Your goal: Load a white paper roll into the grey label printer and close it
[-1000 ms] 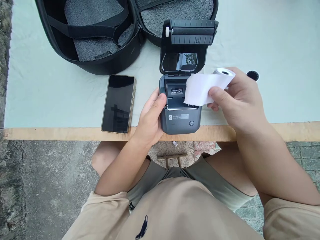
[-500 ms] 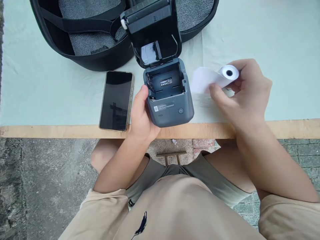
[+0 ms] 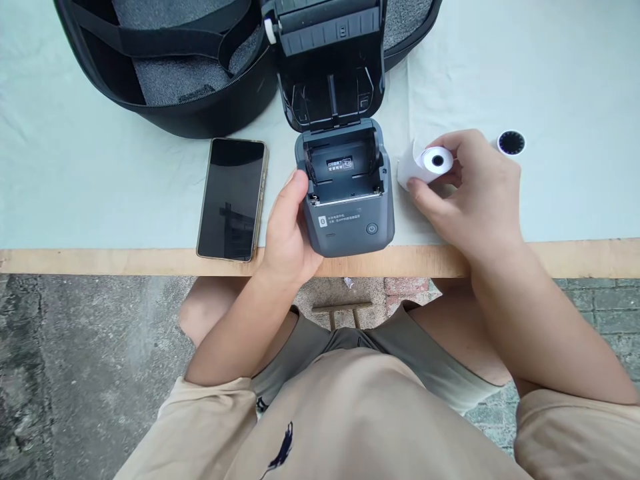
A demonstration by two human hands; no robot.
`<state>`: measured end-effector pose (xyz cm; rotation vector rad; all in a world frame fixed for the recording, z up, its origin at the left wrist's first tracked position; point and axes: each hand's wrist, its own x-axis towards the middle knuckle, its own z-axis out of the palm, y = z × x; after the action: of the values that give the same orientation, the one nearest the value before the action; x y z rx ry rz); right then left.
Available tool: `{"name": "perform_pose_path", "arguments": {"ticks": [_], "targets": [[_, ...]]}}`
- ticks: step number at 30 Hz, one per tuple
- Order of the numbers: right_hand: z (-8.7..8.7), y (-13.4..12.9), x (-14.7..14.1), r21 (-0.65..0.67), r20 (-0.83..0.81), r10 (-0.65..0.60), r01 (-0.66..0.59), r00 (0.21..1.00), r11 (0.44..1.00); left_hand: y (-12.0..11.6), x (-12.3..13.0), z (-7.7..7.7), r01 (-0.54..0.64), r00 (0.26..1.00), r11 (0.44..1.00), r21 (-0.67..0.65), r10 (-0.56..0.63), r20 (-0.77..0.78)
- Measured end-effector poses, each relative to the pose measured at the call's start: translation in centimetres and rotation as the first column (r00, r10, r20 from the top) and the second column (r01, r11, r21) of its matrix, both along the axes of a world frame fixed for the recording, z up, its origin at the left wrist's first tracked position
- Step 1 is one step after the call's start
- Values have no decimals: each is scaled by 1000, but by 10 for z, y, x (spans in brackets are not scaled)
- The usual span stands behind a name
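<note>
A dark grey label printer [image 3: 345, 230] with its lid [image 3: 333, 73] swung back stands near the table's front edge. Its paper bay shows nothing inside but a small printed label. My left hand [image 3: 290, 233] grips the printer's left side, thumb at the upper corner of the body. To the right, my right hand [image 3: 475, 190] pinches a white paper roll [image 3: 425, 165] with a dark core, its loose end curling on the left. Behind that hand, a white cylinder with a dark round face [image 3: 511, 143] lies on the cloth.
A black phone [image 3: 233, 200] lies left of the printer. Beyond it, an open black zip case [image 3: 215, 110] with grey foam and a strap reaches behind the lid. Pale cloth covers the table; a bare wooden strip [image 3: 100, 261] forms its front edge.
The paper roll has moved slightly left and down in my right hand, its loose end now curled tighter. The printer has turned upright and shifted right. The white cylinder has come into view.
</note>
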<state>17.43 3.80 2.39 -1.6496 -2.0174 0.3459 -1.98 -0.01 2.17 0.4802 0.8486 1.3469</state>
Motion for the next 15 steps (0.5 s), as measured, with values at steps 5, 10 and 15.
{"name": "perform_pose_path", "arguments": {"ticks": [5, 10, 15], "targets": [[0, -1, 0, 1, 5, -15, 15, 1000, 1000, 0, -1, -2, -3, 999, 1000, 29, 2, 32], [1, 0, 0, -5, 19, -11, 12, 1000, 1000, 1, -2, -2, -9, 999, 998, 58, 6, 45], [1, 0, 0, 4, 36, 5, -6, 999, 1000, 0, -1, -1, -8, 1000, 998, 65, 6, 27]]}}
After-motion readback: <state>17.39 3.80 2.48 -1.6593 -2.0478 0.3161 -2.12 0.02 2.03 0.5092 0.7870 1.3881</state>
